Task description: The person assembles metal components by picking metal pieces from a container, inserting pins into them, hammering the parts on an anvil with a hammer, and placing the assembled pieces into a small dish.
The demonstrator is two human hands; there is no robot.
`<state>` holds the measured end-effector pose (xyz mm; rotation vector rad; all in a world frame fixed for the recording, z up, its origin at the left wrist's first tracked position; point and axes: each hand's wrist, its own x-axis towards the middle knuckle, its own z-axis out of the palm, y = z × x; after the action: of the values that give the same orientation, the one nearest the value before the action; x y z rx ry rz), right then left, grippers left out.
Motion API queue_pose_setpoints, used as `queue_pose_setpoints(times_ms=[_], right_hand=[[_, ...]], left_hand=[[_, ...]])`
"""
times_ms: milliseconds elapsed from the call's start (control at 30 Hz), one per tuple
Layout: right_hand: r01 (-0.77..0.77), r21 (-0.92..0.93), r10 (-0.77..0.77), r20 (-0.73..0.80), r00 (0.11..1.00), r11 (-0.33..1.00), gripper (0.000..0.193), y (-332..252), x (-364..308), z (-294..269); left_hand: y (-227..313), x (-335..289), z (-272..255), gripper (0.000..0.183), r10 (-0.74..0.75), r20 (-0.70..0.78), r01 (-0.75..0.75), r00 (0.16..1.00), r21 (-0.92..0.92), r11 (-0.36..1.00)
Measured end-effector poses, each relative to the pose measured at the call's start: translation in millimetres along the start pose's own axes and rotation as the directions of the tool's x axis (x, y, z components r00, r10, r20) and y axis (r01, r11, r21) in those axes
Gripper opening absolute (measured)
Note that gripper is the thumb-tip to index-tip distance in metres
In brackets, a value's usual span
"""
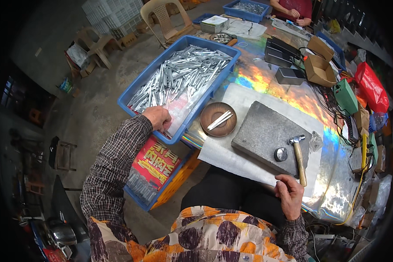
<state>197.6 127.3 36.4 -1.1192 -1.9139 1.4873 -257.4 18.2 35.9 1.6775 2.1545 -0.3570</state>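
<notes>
My left hand (pixel 158 118) reaches into the near end of a blue plastic bin (pixel 125 97). Its fingers are closed and point down; what they grip, if anything, is hidden. Beyond it lies a heap of thin silvery metal rods (pixel 179 72). My right hand (pixel 289 196) hovers at the table's near edge, loosely curled with nothing seen in it, just below the wooden handle of a hammer (pixel 299 163). The hammer rests on a grey stone block (pixel 266 131) beside a small round metal piece (pixel 280 154). A round brown dish (pixel 206 114) holds several rods.
Under the bin stands another blue crate (pixel 150 203) with red packaging and metal parts. Small boxes, cables and a red bag (pixel 371 87) crowd the table's right side. Across the table a person (pixel 294 11) works with both hands. A chair (pixel 166 19) stands behind the bin.
</notes>
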Motion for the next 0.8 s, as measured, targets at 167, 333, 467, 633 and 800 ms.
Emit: queue_pose_setpoints(times_ms=[167,333,467,633,800], right_hand=[[0.016,0.006,-0.016,0.008,1.000,1.000,0.013,-0.6,0.8,1.5],[0.003,-0.003,-0.003,0.012,1.000,1.000,0.013,-0.1,1.6,-1.6],[0.003,-0.004,-0.003,0.002,1.000,1.000,0.013,3.3,1.4,-4.6],[0.008,-0.004,-0.009,-0.014,1.000,1.000,0.013,3.7,1.8,-6.7],[0.030,0.011,-0.030,-0.026,0.999,0.999,0.013,6.7,0.9,-7.9]], left_hand=[[-4.6,4.0,-0.2,0.015,0.049,0.035,-0.048,0.998,-0.040,0.998],[-6.8,8.7,0.3,0.013,0.042,0.101,-0.041,0.994,-0.018,0.999],[-14.8,7.1,5.6,0.009,0.112,0.019,-0.112,0.994,0.034,0.993],[-17.3,5.3,6.8,0.008,0.168,-0.070,-0.174,0.983,-0.088,0.981],[-28.5,-0.8,11.9,0.011,0.088,-0.237,-0.109,0.967,-0.077,0.991]])
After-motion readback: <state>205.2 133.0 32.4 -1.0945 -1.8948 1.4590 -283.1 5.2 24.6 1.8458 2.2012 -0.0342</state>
